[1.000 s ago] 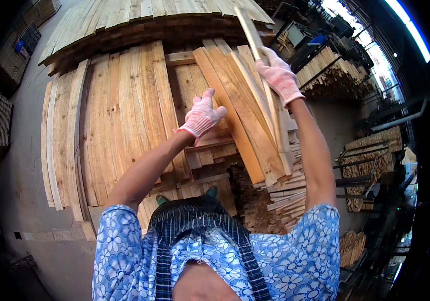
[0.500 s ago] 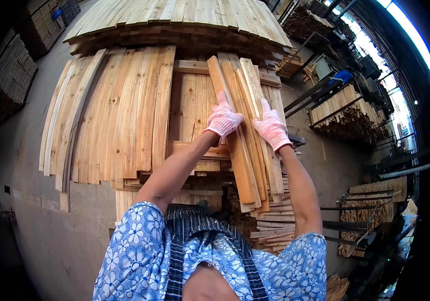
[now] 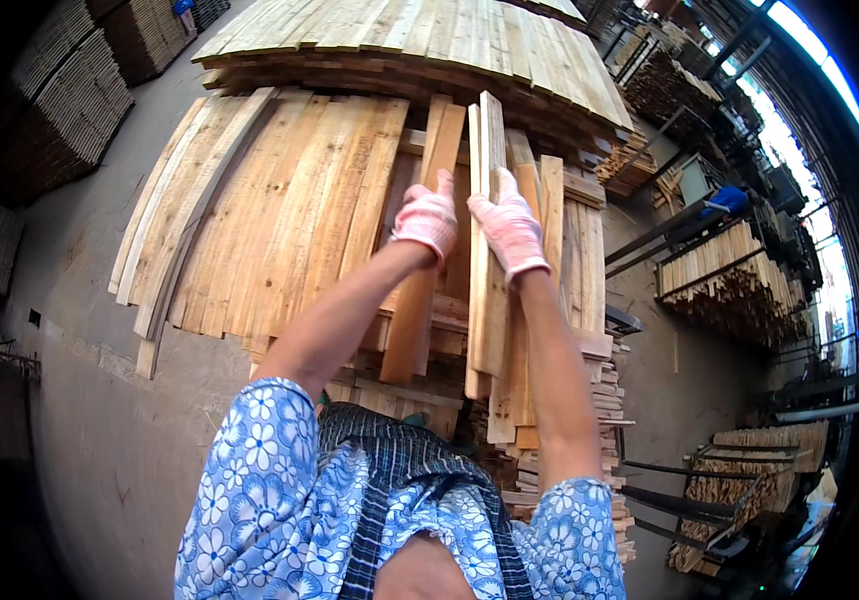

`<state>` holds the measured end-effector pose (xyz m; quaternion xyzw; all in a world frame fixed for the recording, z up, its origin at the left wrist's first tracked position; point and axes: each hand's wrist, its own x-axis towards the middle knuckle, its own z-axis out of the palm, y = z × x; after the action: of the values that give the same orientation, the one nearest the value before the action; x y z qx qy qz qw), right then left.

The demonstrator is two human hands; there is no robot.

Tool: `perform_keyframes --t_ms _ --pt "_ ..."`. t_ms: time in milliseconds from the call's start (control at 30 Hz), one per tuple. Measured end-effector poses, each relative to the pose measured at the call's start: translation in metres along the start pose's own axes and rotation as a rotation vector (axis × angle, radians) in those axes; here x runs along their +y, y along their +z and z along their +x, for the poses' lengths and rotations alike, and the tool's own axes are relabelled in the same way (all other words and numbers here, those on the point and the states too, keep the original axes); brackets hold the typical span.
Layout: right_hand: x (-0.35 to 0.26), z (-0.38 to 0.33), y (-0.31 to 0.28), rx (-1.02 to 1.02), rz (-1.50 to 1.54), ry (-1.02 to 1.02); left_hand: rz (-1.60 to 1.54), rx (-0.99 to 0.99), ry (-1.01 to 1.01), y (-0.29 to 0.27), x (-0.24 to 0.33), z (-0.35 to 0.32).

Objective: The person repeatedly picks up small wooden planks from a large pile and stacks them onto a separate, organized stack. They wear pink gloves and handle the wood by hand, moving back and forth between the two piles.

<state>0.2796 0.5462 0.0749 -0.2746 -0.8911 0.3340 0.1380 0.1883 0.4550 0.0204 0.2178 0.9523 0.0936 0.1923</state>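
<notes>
Both my hands wear pink-and-white work gloves. My left hand (image 3: 427, 218) presses on a long narrow wooden slat (image 3: 417, 300) that points away from me. My right hand (image 3: 509, 228) holds a bunch of two or three thin slats (image 3: 489, 290) set on edge, just right of the first slat. Under them lies a wide layer of pale wooden boards (image 3: 279, 220) side by side on a stack. More slats (image 3: 574, 250) lie to the right of my right hand.
A higher stack of boards (image 3: 419, 40) rises beyond. Dark stacks of timber (image 3: 59, 90) stand at far left across a concrete floor (image 3: 89, 400). Racks of bundled wood (image 3: 729, 280) line the right side. Short offcuts (image 3: 599, 400) pile below the stack's right edge.
The slats have swung from leaning to the right to nearly straight ahead. My hands have come closer together on them, and the view has shifted further over the stack.
</notes>
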Motion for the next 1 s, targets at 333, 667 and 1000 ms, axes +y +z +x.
perform_keyframes --t_ms 333,667,1000 --pt "0.028 0.016 0.073 -0.085 -0.353 0.081 0.115 0.47 0.267 0.016 -0.065 -0.002" --pt "0.012 0.036 0.137 -0.086 -0.151 0.084 -0.118 0.033 0.643 -0.049 -0.097 0.031" --pt "-0.056 -0.003 0.043 -0.222 -0.544 0.041 -0.373 -0.011 0.542 -0.065 -0.137 0.014"
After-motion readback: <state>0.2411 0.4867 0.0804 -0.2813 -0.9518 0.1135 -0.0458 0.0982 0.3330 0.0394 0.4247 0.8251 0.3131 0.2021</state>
